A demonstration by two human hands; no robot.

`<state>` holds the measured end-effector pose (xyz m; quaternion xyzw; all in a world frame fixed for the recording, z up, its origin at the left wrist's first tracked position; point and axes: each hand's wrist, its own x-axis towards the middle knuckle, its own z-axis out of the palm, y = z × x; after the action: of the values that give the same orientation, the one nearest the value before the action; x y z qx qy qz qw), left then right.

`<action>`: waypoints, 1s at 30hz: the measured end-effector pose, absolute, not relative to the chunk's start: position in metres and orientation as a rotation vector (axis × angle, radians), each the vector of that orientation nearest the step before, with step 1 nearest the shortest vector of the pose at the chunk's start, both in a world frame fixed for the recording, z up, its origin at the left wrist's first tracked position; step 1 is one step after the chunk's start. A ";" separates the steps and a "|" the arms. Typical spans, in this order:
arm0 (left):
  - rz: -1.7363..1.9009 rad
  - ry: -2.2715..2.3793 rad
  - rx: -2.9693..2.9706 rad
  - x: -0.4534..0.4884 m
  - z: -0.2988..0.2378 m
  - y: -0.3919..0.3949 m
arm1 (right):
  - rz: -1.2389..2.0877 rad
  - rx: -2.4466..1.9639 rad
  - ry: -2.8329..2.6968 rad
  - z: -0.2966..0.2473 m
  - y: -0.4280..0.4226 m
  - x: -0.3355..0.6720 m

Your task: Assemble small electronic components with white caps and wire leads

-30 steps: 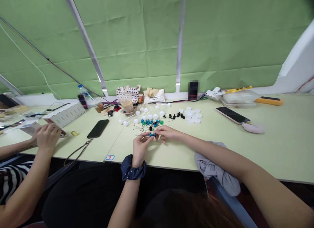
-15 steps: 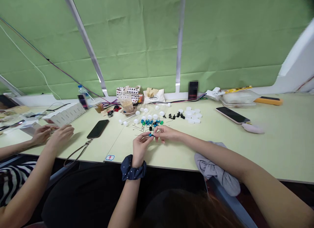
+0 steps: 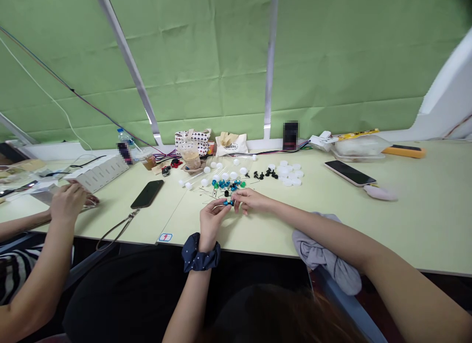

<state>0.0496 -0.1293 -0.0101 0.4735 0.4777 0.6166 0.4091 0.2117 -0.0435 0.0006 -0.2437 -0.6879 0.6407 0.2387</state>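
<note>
Left hand [image 3: 212, 216] pinching a small blue-and-black piece [image 3: 227, 203], maybe part done, on my side of loose blue bits [image 3: 221, 184] that seem left to do, I curl my right hand [image 3: 252, 200] at its dark end, though I can't tell if it grips, with black pegs [image 3: 261, 176], then white caps [image 3: 290, 173], behind.

Open tabletop [image 3: 312, 190], right hand [image 3: 251, 199] to phone [image 3: 349, 174]

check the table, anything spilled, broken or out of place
Nothing looks clearly spilled or broken. The drink cup seems out of place, close beside the clear tubes, and the strap on the left phone reaches the table's front edge, where it might snag.
</note>
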 end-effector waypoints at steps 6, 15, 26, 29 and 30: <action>1.537 1.179 1.214 0.050 -0.015 -0.126 | 1.482 -0.691 -1.865 0.000 -0.040 0.211; 1.568 1.152 1.146 0.056 -0.002 -0.125 | 1.151 -0.624 -2.040 0.005 -0.050 0.208; 1.399 1.488 1.645 0.064 0.003 -0.082 | 0.753 -0.787 -1.797 0.025 -0.047 0.219; 1.373 1.510 1.881 0.074 0.002 -0.069 | 0.713 -0.743 -1.845 0.024 -0.045 0.219; 1.361 1.506 1.936 0.078 0.002 -0.065 | 0.696 -0.750 -1.840 0.023 -0.044 0.219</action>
<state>0.0782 -0.0650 0.0023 0.6804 0.5294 0.4783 0.1676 0.2187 -0.0437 0.0234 -0.3096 -0.7591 0.2874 0.4952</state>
